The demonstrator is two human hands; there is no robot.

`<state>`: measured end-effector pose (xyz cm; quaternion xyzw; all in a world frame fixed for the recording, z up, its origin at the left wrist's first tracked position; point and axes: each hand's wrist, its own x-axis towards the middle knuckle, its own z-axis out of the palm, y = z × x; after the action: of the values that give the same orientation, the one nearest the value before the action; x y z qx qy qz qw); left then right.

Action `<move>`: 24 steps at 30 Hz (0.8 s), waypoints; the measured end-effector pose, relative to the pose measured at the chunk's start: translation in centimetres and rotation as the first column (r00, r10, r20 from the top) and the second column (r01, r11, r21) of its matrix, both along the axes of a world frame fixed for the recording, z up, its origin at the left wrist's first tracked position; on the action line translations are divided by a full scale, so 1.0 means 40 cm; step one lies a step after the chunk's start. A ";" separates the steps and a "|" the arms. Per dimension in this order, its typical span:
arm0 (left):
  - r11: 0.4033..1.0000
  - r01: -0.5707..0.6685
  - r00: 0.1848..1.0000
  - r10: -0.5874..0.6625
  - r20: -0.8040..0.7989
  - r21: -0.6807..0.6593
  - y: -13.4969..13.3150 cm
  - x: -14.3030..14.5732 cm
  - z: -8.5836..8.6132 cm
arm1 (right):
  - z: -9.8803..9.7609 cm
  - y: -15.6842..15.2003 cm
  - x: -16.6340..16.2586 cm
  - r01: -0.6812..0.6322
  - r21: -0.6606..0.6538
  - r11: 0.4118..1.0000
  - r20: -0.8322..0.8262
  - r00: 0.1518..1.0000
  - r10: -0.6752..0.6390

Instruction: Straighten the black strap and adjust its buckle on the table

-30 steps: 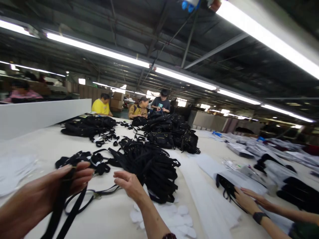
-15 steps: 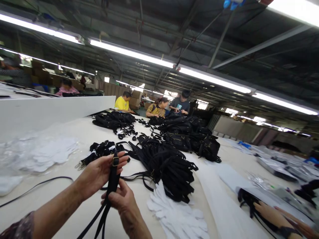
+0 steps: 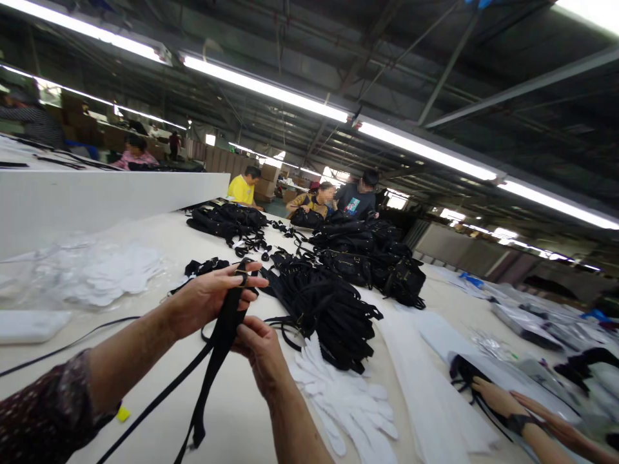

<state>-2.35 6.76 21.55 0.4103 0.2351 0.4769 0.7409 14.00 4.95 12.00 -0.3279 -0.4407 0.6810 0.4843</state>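
My left hand (image 3: 213, 293) holds the upper end of a black strap (image 3: 227, 325), close to its metal buckle (image 3: 242, 276), with thumb and fingers closed round it. Lower on the same strap, my right hand (image 3: 264, 348) pinches its edge. Two long tails of the strap hang down to the lower left over the white table (image 3: 261, 425). Just beyond my hands lies a large heap of black straps (image 3: 324, 309). A smaller black bundle (image 3: 206, 265) is partly hidden behind my left hand.
White glove-shaped pieces (image 3: 348, 399) lie right of my right arm. Clear plastic with white pieces (image 3: 104, 270) is at left. Black bags (image 3: 358, 258) are piled farther back, with people behind them. At right, a co-worker's hands (image 3: 503, 399) handle a black item.
Both hands have moved slightly right and up in view with the strap. Its tails now hang farther apart, and the buckle is turned more edge-on.
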 end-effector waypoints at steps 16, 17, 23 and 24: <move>0.996 -0.058 0.952 0.034 0.303 0.072 0.013 -0.034 0.090 | 0.045 -0.073 0.001 -0.259 0.055 0.964 0.027 0.966 0.257; 0.996 -0.073 0.947 0.051 0.318 0.058 0.016 -0.036 0.086 | 0.043 -0.075 0.008 -0.285 0.038 0.958 0.063 0.957 0.282; 0.993 -0.121 0.916 0.115 0.384 -0.011 0.028 -0.057 0.069 | 0.042 -0.092 0.090 -0.323 -0.057 0.945 0.232 0.916 0.328; 0.990 -0.142 0.913 0.141 0.383 -0.026 0.030 -0.065 0.063 | 0.043 -0.096 0.113 -0.295 -0.068 0.953 0.253 0.919 0.303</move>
<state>-4.97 7.96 24.08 0.2919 0.1139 0.6004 0.7357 18.53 1.10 13.71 -0.3504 -0.5358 0.7040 0.3077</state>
